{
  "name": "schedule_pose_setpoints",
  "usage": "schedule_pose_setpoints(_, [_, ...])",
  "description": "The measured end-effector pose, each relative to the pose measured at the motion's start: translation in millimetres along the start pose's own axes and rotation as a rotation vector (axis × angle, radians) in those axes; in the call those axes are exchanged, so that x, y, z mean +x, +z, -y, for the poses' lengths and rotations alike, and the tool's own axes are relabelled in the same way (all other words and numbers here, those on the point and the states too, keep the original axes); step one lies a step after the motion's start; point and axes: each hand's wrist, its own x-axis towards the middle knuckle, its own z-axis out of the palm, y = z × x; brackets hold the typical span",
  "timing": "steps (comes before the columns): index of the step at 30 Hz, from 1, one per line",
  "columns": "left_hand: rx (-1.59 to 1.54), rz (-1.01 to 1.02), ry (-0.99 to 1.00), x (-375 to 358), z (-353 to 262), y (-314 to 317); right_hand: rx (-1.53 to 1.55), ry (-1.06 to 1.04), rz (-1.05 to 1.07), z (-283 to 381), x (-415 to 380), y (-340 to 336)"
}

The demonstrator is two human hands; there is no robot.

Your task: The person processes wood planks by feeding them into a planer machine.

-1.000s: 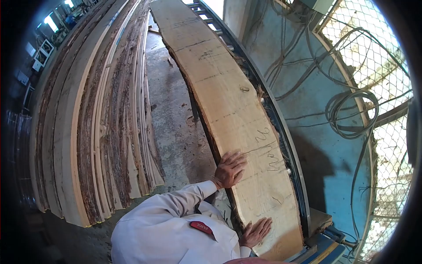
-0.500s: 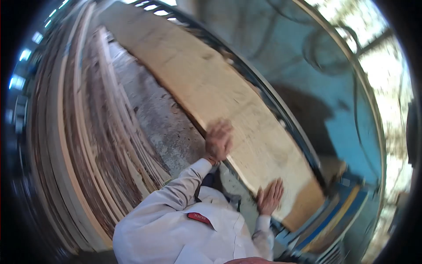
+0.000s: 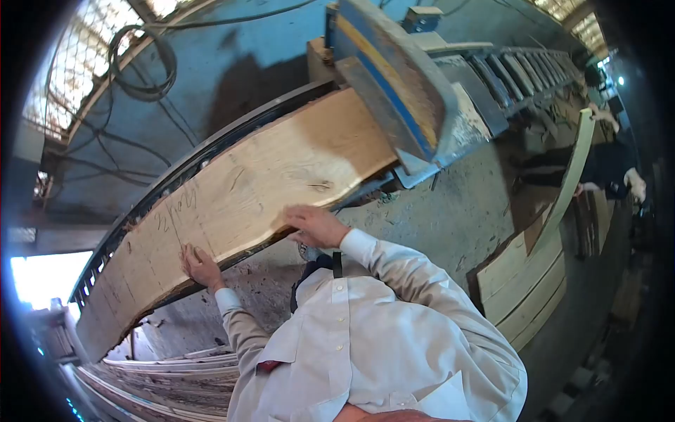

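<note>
- The long plank (image 3: 239, 193) lies flat on its broad side, running from about 8 o'clock near the rim of the view to 12 o'clock, with its square-cut end beside the machine (image 3: 397, 70).
- The left hand (image 3: 202, 267), towards 8 o'clock, has an open grip: the fingers lie on the plank at its near edge, closed around nothing.
- The right hand (image 3: 316, 226), just left of the middle, also has an open grip. Its fingers reach over the plank's near edge; whether the palm touches the wood cannot be told.
- Dark pen marks (image 3: 177, 214) stand on the plank beyond the left hand, towards 9 o'clock. A knot (image 3: 321, 186) shows beyond the right hand, close to the near edge.
- A dark metal frame (image 3: 179, 167) follows the plank's far edge, curved in this view.
- The machine, blue with a yellow stripe, stands at 12 to 1 o'clock. A roller track (image 3: 524, 76) stretches beyond it towards 2 o'clock.
- Another person (image 3: 608, 169), at 3 o'clock, holds a long thin strip of wood (image 3: 573, 169).
- Wide boards (image 3: 524, 285) lie side by side at 4 o'clock, and more long boards (image 3: 176, 380) at 7 to 8 o'clock.
- A coil of cable (image 3: 169, 63) hangs against the blue wall (image 3: 204, 56) at 10 o'clock.
</note>
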Motion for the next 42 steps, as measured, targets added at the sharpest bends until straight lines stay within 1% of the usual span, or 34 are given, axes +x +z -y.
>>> schedule_pose_setpoints(1, [0.002, 0.000, 0.025, -2.9, -13.5, -0.8, 0.158, 0.045, 0.037, 8.9, -19.2, -9.2])
schedule_pose_setpoints(2, [-0.126, -0.002, -0.144, -7.9, -23.1, -4.6, 0.172, -0.006, -0.146, 15.1, -43.9, -20.2])
schedule_pose_setpoints(3, [-0.241, -0.011, -0.319, -14.9, -25.8, -14.3, 0.222, 0.095, -0.092, 13.3, -69.3, -33.5])
schedule_pose_setpoints(4, [-0.086, -0.042, -0.151, -27.3, -6.5, -8.7, 0.286, 0.191, -0.027, 10.4, -99.6, -42.3])
schedule_pose_setpoints(5, [-0.094, -0.043, -0.220, -43.2, -8.0, -13.4, 0.259, 0.279, -0.026, 4.0, -133.0, -49.0])
schedule_pose_setpoints(6, [-0.114, -0.049, -0.288, -56.2, -24.8, -14.8, 0.223, 0.367, -0.027, -7.6, -166.2, -58.2])
schedule_pose_setpoints(8, [-0.400, 0.079, -0.495, -81.7, -59.7, -21.4, 0.197, 0.581, -0.173, -28.1, -238.7, -65.5])
schedule_pose_setpoints(9, [-0.381, 0.068, -0.494, -90.6, -74.2, -18.2, 0.212, 0.690, -0.222, -38.5, -275.7, -69.9])
schedule_pose_setpoints(11, [-1.064, 0.299, -0.972, -104.7, -94.7, -11.4, 0.266, 0.920, -0.309, -53.0, -348.5, -73.9])
schedule_pose_setpoints(12, [-1.061, 0.306, -0.962, -108.0, -103.3, -12.7, 0.296, 1.042, -0.356, -58.0, -379.7, -78.1])
schedule_pose_setpoints(13, [-1.160, 0.334, -0.939, -107.6, -113.9, -9.6, 0.293, 1.054, -0.373, -60.3, -404.2, -85.4])
schedule_pose_setpoints(14, [-1.262, 0.371, -0.915, -106.7, -126.8, -4.1, 0.319, 1.115, -0.437, -62.3, -428.8, -92.8])
schedule_pose_setpoints(15, [-1.271, 0.400, -0.903, -104.8, -133.5, -0.9, 0.344, 1.175, -0.503, -64.3, -448.2, -99.7])
schedule_pose_setpoints(17, [-1.345, 0.435, -0.863, -104.2, -137.5, -1.9, 0.338, 1.205, -0.569, -72.0, -475.6, -109.2])
schedule_pose_setpoints(18, [-1.313, 0.426, -0.890, -103.4, -156.5, -11.2, 0.342, 1.214, -0.611, -76.0, -484.9, -114.9])
schedule_pose_setpoints(19, [-1.312, 0.440, -0.883, -104.4, -161.0, -9.0, 0.342, 1.223, -0.623, -77.0, -486.5, -123.7])
schedule_pose_setpoints(21, [-1.376, 0.504, -1.121, -96.2, -162.5, -6.6, 0.338, 1.177, -0.726, -84.2, -477.1, -139.6])
schedule_pose_setpoints(22, [-1.379, 0.509, -1.107, -93.0, -161.4, -2.8, 0.342, 1.175, -0.740, -89.6, -470.9, -145.0])
schedule_pose_setpoints(24, [-1.469, 0.509, -1.212, -87.5, -158.6, 6.1, 0.330, 1.082, -0.809, -98.3, -456.9, -152.6])
schedule_pose_setpoints(25, [-1.465, 0.519, -1.202, -85.6, -157.6, 8.7, 0.333, 1.087, -0.820, -100.9, -448.7, -155.2])
schedule_pose_setpoints(27, [-1.550, 0.474, -1.289, -81.1, -153.9, 16.7, 0.449, 1.017, -0.896, -106.9, -429.8, -159.1])
schedule_pose_setpoints(28, [-1.594, 0.641, -1.170, -80.3, -137.1, 24.8, 0.448, 1.029, -0.910, -109.8, -421.4, -159.3])
schedule_pose_setpoints(29, [-1.586, 0.662, -1.167, -84.9, -137.3, 24.1, 0.517, 0.980, -0.924, -113.1, -413.4, -159.2])
schedule_pose_setpoints(30, [-1.411, 0.660, -0.990, -88.2, -140.8, 24.4, 0.583, 0.931, -0.938, -115.9, -407.5, -159.2])
schedule_pose_setpoints(31, [-1.325, 0.666, -0.899, -89.2, -147.3, 26.6, 0.580, 0.945, -0.950, -115.6, -401.7, -162.0])
schedule_pose_setpoints(32, [-1.234, 0.665, -0.813, -90.2, -153.3, 28.8, 0.620, 0.938, -0.908, -116.2, -396.5, -166.9])
schedule_pose_setpoints(33, [-1.250, 0.584, -0.912, -92.2, -161.1, 30.7, 0.658, 0.923, -0.860, -120.9, -392.9, -172.9])
schedule_pose_setpoints(35, [-1.278, 0.382, -1.110, -93.2, -171.4, 29.3, 0.701, 0.899, -0.870, -139.6, -388.8, -172.3])
schedule_pose_setpoints(36, [-1.211, 0.339, -1.101, -96.4, -182.6, 25.1, 0.743, 0.904, -0.893, -149.8, -387.0, -175.4])
schedule_pose_setpoints(37, [-1.221, 0.311, -1.112, -96.1, -174.9, 32.6, 0.783, 0.907, -0.911, -162.1, -384.1, -179.6])
schedule_pose_setpoints(39, [-1.085, 0.196, -1.108, -98.6, -170.8, 44.3, 0.808, 0.886, -0.889, -186.7, -375.8, -190.4])
schedule_pose_setpoints(40, [-1.090, 0.169, -1.124, -101.0, -174.7, 49.1, 0.835, 0.885, -0.892, -199.8, -367.5, -199.8])
schedule_pose_setpoints(42, [-1.294, 0.178, -1.012, -109.9, -179.3, 48.4, 0.857, 0.863, -0.842, -224.3, -349.5, -219.2])
